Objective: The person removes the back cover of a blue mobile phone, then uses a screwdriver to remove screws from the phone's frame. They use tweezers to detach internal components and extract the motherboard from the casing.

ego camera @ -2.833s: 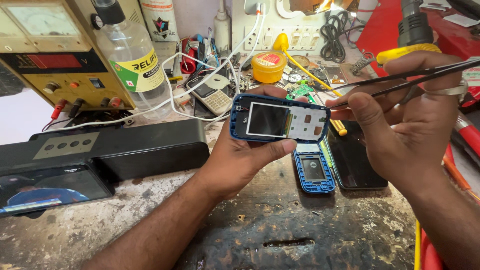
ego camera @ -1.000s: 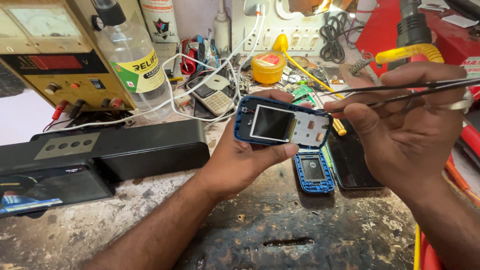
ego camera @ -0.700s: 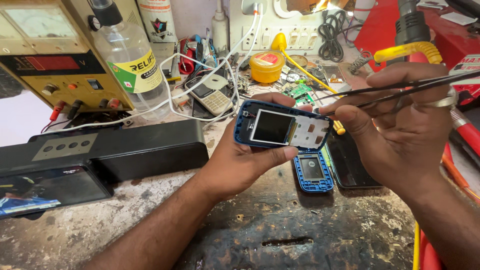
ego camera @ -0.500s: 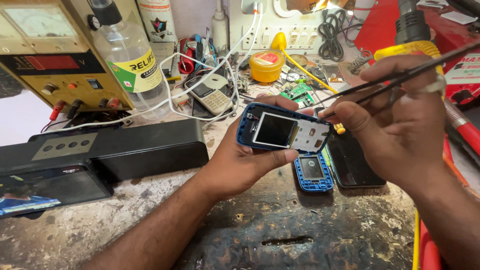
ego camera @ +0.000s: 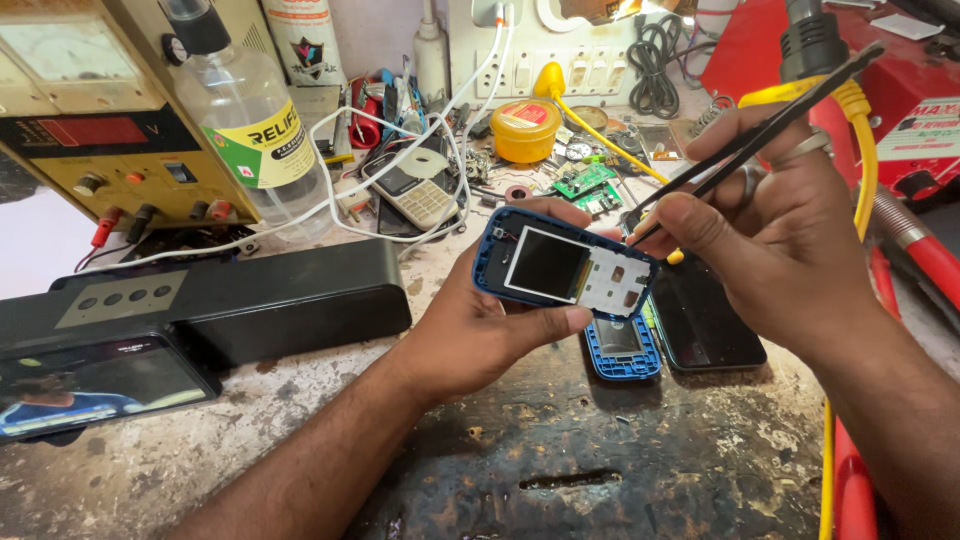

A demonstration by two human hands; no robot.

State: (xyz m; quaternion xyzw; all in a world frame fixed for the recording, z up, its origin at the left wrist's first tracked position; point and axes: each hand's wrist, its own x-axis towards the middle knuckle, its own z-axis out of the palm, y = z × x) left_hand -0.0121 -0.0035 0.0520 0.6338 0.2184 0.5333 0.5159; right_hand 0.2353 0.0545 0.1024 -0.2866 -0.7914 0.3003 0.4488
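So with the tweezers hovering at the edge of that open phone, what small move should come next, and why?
Probably lower the tweezers a touch onto the right end of the open phone. The right hand holds their tips just off that end, beside the bare keypad area, while the left hand grips the phone tilted up and steady above the bench.

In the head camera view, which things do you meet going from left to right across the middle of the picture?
Black speaker bar → left hand → blue opened phone → black tweezers → right hand → red hose.
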